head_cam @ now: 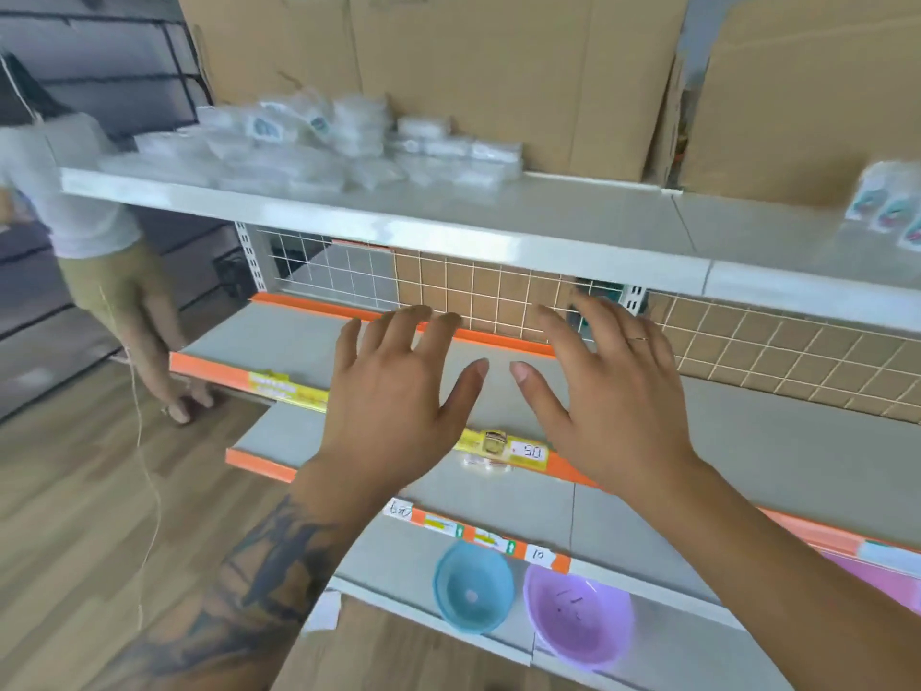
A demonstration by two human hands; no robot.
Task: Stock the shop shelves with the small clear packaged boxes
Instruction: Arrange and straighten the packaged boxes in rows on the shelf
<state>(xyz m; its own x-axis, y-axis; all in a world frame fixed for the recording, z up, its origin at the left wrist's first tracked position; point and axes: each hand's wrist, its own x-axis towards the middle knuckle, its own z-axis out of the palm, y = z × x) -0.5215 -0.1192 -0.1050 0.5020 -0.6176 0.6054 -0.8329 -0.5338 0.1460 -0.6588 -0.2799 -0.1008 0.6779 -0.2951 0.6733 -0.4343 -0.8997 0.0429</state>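
Note:
A blurred heap of small clear packaged boxes (319,142) lies on the left part of the top white shelf (573,216). Both of my hands hover in front of the shelf below it, palms down and fingers spread. My left hand (393,386) holds nothing. My right hand (603,386), with a ring on one finger, also holds nothing. The two thumbs nearly meet in the middle. Neither hand touches the boxes, which sit well above them.
Brown cardboard boxes (498,67) stand behind the heap. A few packets (892,207) lie at the top shelf's right end. Lower orange-edged shelves (224,371) carry price tags; a blue bowl (473,586) and a purple bowl (578,620) sit lowest. Another person (94,231) stands at left.

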